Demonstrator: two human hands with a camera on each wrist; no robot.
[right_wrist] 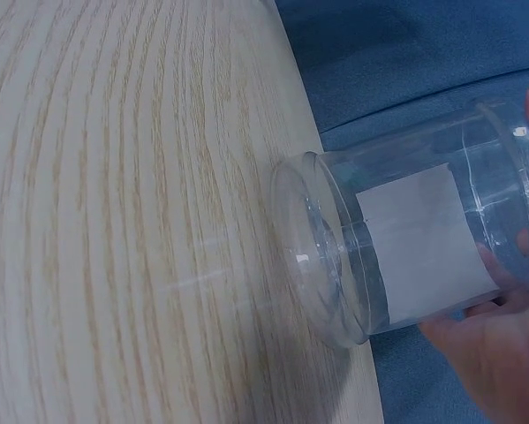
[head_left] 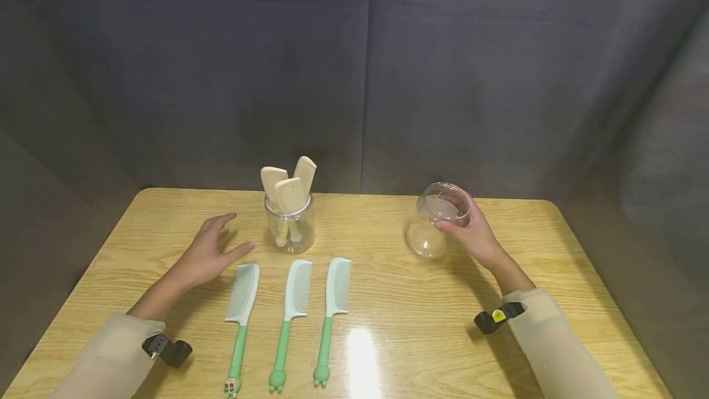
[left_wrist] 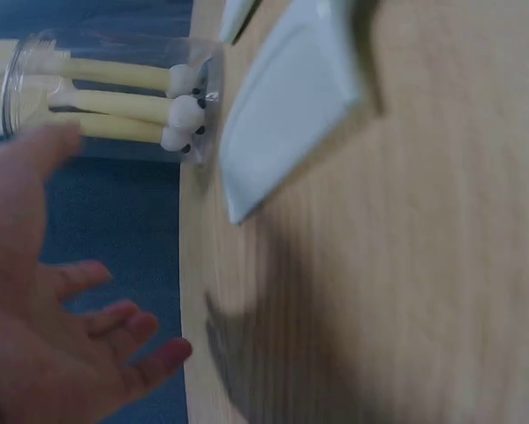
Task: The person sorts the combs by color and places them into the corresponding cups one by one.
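Note:
My right hand (head_left: 471, 236) grips an empty clear jar (head_left: 436, 219) by its rim, tilted toward me; in the right wrist view the jar (right_wrist: 405, 252) shows a white label and my fingers (right_wrist: 502, 353) wrap its mouth end. A second clear jar (head_left: 290, 223) stands at table centre with three cream-coloured combs in it. My left hand (head_left: 213, 251) hovers open just left of that jar, touching nothing. In the left wrist view the jar (left_wrist: 105, 97) lies beyond my spread fingers (left_wrist: 114, 344). Three green-handled combs (head_left: 293, 313) lie side by side in front.
The wooden table (head_left: 498, 337) has rounded corners and a grey cloth backdrop behind it. A black wrist camera sits on each sleeve. One comb head (left_wrist: 282, 115) lies close to the jar with combs.

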